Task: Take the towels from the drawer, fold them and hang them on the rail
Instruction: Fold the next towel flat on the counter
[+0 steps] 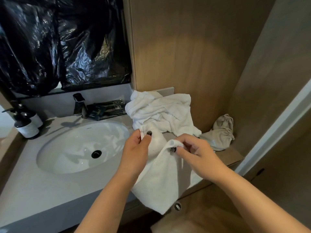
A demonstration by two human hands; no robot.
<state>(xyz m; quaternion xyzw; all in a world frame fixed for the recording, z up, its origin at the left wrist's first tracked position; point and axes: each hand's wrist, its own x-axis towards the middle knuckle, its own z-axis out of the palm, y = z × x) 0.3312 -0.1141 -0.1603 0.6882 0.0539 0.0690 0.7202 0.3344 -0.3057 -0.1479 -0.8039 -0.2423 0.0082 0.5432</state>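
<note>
A bathroom vanity fills the view: a pale grey counter (50,187) with an oval white basin (80,147) sunk into it, a wood-panelled wall behind and to the right.

At the counter's front edge, right of the basin, a white hand towel (161,179) hangs between both hands, its lower part drooping over the edge towards the cabinet front. The left hand (136,148) pinches one top corner between thumb and fingers; the right hand (196,148) pinches the other top edge, fingers curled round the cloth. The hands are close together, so the top edge sags in a loose loop between them.

To fold it well, I judge the hands should draw apart until the top edge is taut and the corners level, then let the towel hang straight before bringing corner to corner; a slack edge would give a crooked fold.

Just behind lies a heap of crumpled white towels (161,111) against the wall, waiting their turn. Right of it sits a beige drawstring pouch (222,132). A dark tap (80,105) stands behind the basin with dark sachets (107,109) beside it, and two pump bottles (28,123) at the far left. Black plastic sheeting (58,41) covers the wall above. No rail is in view.
</note>
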